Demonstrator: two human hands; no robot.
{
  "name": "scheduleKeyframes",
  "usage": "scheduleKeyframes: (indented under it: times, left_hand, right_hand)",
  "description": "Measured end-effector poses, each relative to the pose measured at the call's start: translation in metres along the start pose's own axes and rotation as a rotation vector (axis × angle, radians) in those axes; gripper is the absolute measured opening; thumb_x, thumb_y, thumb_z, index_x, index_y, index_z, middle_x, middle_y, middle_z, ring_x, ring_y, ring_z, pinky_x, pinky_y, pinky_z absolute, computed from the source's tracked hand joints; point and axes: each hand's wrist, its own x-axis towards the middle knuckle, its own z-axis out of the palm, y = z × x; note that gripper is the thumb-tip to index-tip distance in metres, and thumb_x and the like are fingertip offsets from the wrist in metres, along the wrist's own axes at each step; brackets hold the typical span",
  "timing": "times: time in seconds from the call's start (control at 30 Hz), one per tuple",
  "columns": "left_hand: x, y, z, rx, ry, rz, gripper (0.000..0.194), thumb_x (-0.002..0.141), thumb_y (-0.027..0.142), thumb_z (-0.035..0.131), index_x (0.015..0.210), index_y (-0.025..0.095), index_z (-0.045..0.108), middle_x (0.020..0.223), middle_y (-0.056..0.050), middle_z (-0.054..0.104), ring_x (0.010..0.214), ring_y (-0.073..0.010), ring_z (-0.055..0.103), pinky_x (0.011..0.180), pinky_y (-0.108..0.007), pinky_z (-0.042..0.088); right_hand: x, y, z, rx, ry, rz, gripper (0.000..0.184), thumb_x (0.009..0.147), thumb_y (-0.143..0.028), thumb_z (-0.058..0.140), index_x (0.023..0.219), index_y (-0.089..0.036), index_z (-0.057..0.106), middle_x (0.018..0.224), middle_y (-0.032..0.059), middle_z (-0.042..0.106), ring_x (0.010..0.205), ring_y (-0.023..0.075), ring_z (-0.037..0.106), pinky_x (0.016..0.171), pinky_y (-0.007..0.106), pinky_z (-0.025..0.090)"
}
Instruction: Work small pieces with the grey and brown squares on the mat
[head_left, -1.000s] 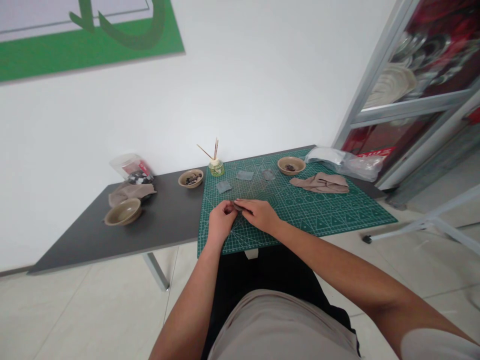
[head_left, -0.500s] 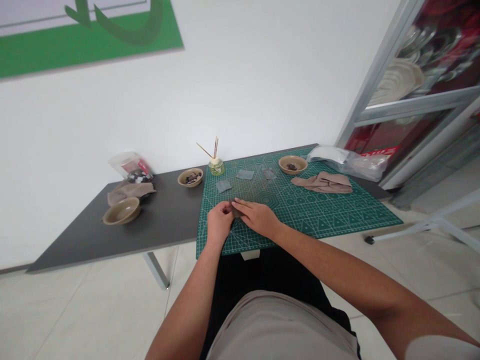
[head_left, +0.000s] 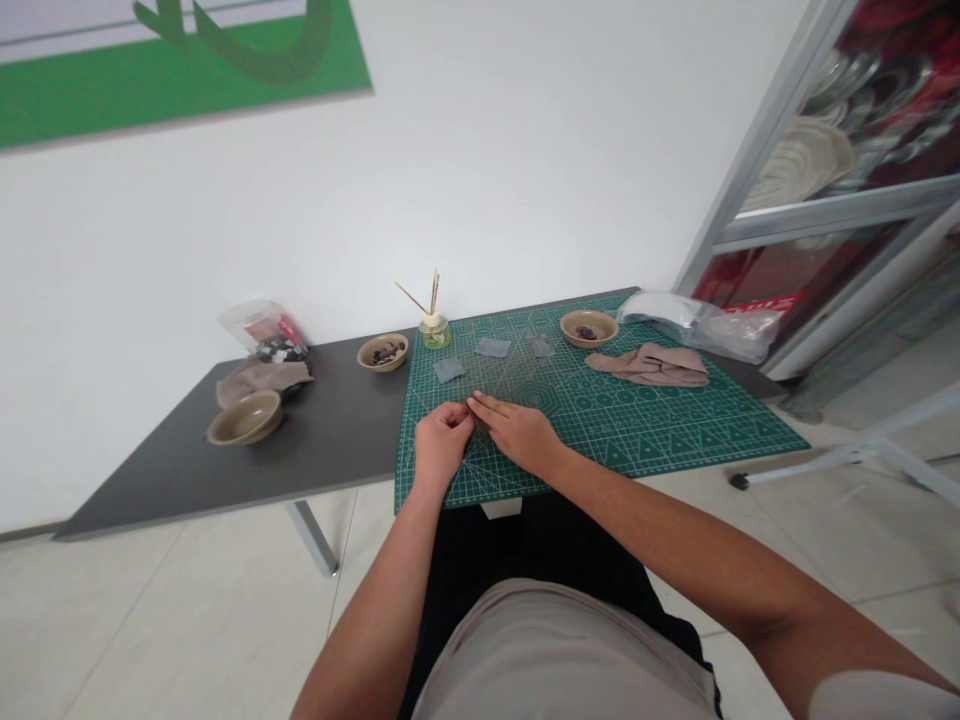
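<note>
Pinching a small brown piece (head_left: 478,423) at twelve o'clock, over a green cutting mat (head_left: 637,440).
Left hand (head_left: 441,442) seems to pinch it between thumb and fingers — whether the right hand's (head_left: 519,436) grip grasps or only covers it, I cannot tell. A loosened pinch could drop it. What shows looks dull and dark — shape mostly hidden. Three translucent packets (head_left: 493,347) lie beyond, from eleven to one o'clock.

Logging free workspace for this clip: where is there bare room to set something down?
Bare green mat shows between the right hand and the brown cloth; bare gray tabletop between the leftmost bowl and the mat. The far right is crowded: cloth, another bowl and plastic bag bunch together.
</note>
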Motion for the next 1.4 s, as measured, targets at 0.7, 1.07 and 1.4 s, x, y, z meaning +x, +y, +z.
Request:
scheduleKeyframes:
  times: [0.7,1.07,1.4]
  left_hand:
    - [-0.0018,0.0017,0.0016,-0.071,0.029,-0.038,0.015,0.078,0.032,0.066,0.08,0.018,0.073,0.077,-0.001,0.075,0.069,-0.0153,0.066,0.068,-0.026,0.049]
    - [-0.0013,0.0045,0.0001,-0.068,0.028,-0.046,0.014,0.078,0.031,0.065,0.08,0.018,0.07,0.071,0.0,0.071,0.063,-0.0131,0.061,0.061,-0.023,0.045]
    - [0.0003,0.0002,0.0004,-0.116,-0.008,-0.05,0.01,0.077,0.028,0.064,0.078,0.019,0.065,0.069,0.002,0.068,0.06,-0.0123,0.057,0.059,-0.023,0.042]
  right_hand:
    - [0.0003,-0.0003,-0.001,-0.024,0.039,0.033,0.046,0.093,-0.012,0.05,0.139,-0.018,0.055,0.141,0.0106,0.057,0.121,0.0209,0.063,0.098,0.035,0.056]
    - [0.0001,-0.0027,-0.0043,-0.007,-0.011,0.035,0.05,0.093,-0.012,0.049,0.143,-0.014,0.051,0.144,0.0122,0.054,0.121,0.0208,0.063,0.097,0.033,0.056]
    - [-0.0002,-0.0016,-0.0035,0.042,0.006,0.072,0.05,0.093,-0.012,0.047,0.143,-0.016,0.05,0.142,0.0122,0.056,0.123,0.021,0.062,0.099,0.035,0.056]
